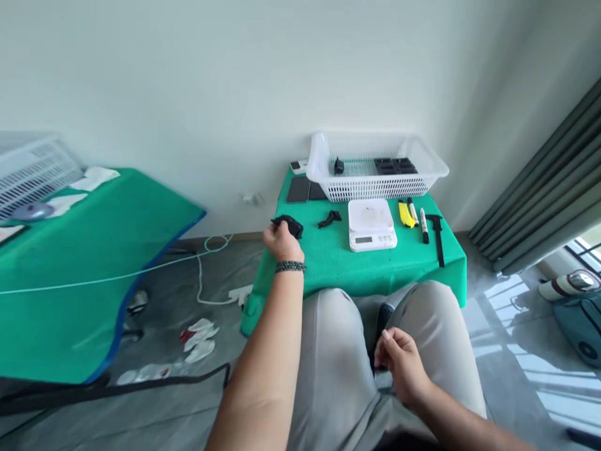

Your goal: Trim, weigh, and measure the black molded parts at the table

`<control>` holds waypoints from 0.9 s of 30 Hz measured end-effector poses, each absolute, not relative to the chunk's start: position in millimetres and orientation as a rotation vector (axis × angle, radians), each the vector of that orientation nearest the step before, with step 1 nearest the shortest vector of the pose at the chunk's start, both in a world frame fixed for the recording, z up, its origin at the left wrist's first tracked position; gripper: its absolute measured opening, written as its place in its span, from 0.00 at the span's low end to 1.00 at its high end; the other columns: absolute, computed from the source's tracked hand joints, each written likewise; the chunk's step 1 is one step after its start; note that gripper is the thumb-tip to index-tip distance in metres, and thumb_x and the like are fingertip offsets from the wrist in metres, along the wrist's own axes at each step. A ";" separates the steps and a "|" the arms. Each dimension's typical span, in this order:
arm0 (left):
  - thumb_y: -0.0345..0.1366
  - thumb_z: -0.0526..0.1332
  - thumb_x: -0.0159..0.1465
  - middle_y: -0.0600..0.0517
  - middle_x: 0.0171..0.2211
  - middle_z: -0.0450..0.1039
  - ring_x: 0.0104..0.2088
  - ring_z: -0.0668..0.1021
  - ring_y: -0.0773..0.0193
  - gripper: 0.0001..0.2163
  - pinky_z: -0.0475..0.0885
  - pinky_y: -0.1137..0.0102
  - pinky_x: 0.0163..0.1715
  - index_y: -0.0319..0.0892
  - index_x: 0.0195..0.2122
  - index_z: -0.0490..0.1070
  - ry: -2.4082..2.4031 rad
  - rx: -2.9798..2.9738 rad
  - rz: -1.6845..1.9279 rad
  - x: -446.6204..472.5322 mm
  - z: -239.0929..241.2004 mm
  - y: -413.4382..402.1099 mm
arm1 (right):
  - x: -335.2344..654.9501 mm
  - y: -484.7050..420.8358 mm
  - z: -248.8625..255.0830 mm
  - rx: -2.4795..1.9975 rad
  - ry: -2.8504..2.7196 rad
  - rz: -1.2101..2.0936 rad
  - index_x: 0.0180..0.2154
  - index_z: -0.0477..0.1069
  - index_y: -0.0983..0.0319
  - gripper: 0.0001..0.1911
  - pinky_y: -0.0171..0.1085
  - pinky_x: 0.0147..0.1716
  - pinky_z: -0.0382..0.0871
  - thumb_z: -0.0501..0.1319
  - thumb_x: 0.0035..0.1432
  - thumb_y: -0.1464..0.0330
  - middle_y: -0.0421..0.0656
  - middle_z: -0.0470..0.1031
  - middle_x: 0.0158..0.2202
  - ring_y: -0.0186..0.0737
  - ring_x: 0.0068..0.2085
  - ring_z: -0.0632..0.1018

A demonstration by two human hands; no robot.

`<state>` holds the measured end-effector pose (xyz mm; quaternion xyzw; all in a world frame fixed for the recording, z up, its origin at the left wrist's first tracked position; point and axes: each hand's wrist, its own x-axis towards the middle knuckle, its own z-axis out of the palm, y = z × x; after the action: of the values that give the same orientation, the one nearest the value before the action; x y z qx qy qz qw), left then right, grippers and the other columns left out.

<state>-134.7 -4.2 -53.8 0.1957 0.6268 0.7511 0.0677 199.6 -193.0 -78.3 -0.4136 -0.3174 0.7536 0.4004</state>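
Observation:
My left hand (280, 241), wearing a dark braided bracelet, reaches to the left side of the green-covered table (323, 263). Its thumb and fingers are closed on a dark black piece (293, 227) at the table surface; its exact kind is unclear. To the right of that lies a small, twisted black piece (329, 218). Further right stands a white digital kitchen scale (370, 216) with small dark specks on its platform. Over my lap, apart from the table, my right hand (401, 362) has its fingers curled in, and nothing shows in them.
Behind the scale sits a white plastic basket (375, 186) holding black parts (395, 166). Two flat dark panels (298, 189) lie at its left. A yellow object (406, 214), markers (424, 225) and a black caliper (438, 238) are at right. Another green-covered table (94, 269) stands left.

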 end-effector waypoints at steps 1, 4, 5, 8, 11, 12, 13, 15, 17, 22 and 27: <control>0.43 0.56 0.59 0.56 0.31 0.67 0.35 0.74 0.66 0.09 0.72 0.70 0.39 0.45 0.34 0.58 1.898 0.541 2.277 -133.5 -52.0 -4.6 | 202.5 -187.5 -77.6 -1.037 -0.829 1.874 0.21 0.65 0.59 0.31 0.35 0.22 0.63 0.73 0.49 0.42 0.38 0.69 0.18 0.33 0.20 0.69; 0.42 0.58 0.57 0.55 0.29 0.68 0.32 0.74 0.65 0.09 0.72 0.69 0.36 0.45 0.33 0.61 1.910 0.493 2.285 -129.4 -49.3 -9.7 | 206.8 -163.5 -68.5 -0.986 -0.947 1.770 0.18 0.62 0.58 0.32 0.37 0.22 0.61 0.69 0.54 0.41 0.40 0.67 0.17 0.36 0.20 0.67; 0.42 0.59 0.56 0.54 0.29 0.69 0.32 0.74 0.64 0.09 0.72 0.69 0.35 0.44 0.32 0.63 1.908 0.509 2.281 -127.7 -49.0 -12.7 | 206.9 -152.7 -63.0 -0.965 -0.987 1.722 0.17 0.61 0.57 0.33 0.38 0.22 0.61 0.68 0.55 0.41 0.41 0.67 0.17 0.37 0.20 0.67; 0.44 0.62 0.55 0.52 0.29 0.73 0.31 0.76 0.61 0.11 0.72 0.68 0.32 0.43 0.33 0.68 1.891 0.626 2.239 -121.2 -47.8 -24.5 | 202.9 -113.1 -40.1 -0.880 -1.112 1.596 0.17 0.61 0.57 0.31 0.39 0.24 0.63 0.67 0.58 0.44 0.42 0.69 0.18 0.39 0.22 0.68; 0.46 0.66 0.56 0.52 0.28 0.76 0.30 0.77 0.58 0.12 0.72 0.66 0.32 0.43 0.33 0.73 1.880 0.816 2.168 -111.8 -43.8 -36.9 | 193.0 -71.1 -9.3 -0.748 -1.270 1.526 0.22 0.69 0.57 0.24 0.39 0.27 0.67 0.66 0.63 0.49 0.42 0.72 0.23 0.40 0.25 0.72; 0.46 0.67 0.57 0.52 0.28 0.76 0.30 0.77 0.58 0.11 0.72 0.65 0.32 0.44 0.33 0.74 1.898 0.918 2.147 -107.7 -41.0 -39.9 | 188.6 -58.4 1.9 -0.705 -1.343 1.493 0.26 0.73 0.57 0.20 0.40 0.29 0.70 0.66 0.64 0.51 0.43 0.75 0.26 0.41 0.27 0.74; 0.45 0.65 0.61 0.51 0.29 0.78 0.32 0.78 0.58 0.10 0.72 0.64 0.34 0.44 0.36 0.76 1.962 1.223 2.060 -103.0 -37.0 -41.8 | 183.5 -46.6 13.2 -0.669 -1.431 1.442 0.32 0.77 0.56 0.14 0.40 0.32 0.72 0.67 0.65 0.54 0.44 0.77 0.32 0.41 0.31 0.77; 0.41 0.63 0.67 0.50 0.32 0.80 0.33 0.79 0.58 0.07 0.71 0.62 0.37 0.45 0.39 0.77 1.943 1.874 1.870 -92.1 -25.3 -41.0 | 171.8 -25.5 33.9 -0.632 -1.657 1.309 0.48 0.78 0.53 0.12 0.42 0.42 0.76 0.68 0.64 0.59 0.47 0.79 0.46 0.45 0.44 0.80; 0.38 0.61 0.70 0.51 0.31 0.80 0.33 0.79 0.59 0.06 0.69 0.61 0.38 0.45 0.41 0.77 1.790 2.318 1.689 -80.2 -10.1 -33.1 | 157.8 -6.8 49.2 -0.636 -1.889 1.170 0.60 0.71 0.51 0.26 0.45 0.53 0.75 0.71 0.62 0.61 0.50 0.74 0.60 0.49 0.59 0.76; 0.35 0.57 0.72 0.50 0.31 0.80 0.32 0.78 0.58 0.08 0.65 0.58 0.38 0.43 0.44 0.76 1.557 2.766 1.605 -60.4 20.3 5.9 | 124.1 38.2 60.0 -0.773 -1.998 1.160 0.68 0.63 0.55 0.34 0.52 0.56 0.75 0.67 0.64 0.60 0.53 0.69 0.66 0.52 0.63 0.73; 0.34 0.59 0.71 0.50 0.31 0.80 0.34 0.78 0.59 0.07 0.66 0.60 0.38 0.44 0.43 0.77 1.434 2.927 1.643 -70.7 19.1 40.6 | 120.2 82.6 78.3 -0.923 -2.190 1.015 0.54 0.77 0.58 0.23 0.46 0.43 0.77 0.71 0.55 0.67 0.49 0.81 0.51 0.49 0.49 0.80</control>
<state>-70.7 40.6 19.1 0.7761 0.3804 0.4356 -0.2514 120.2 82.6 78.3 -0.3434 -0.8148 0.3774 0.2750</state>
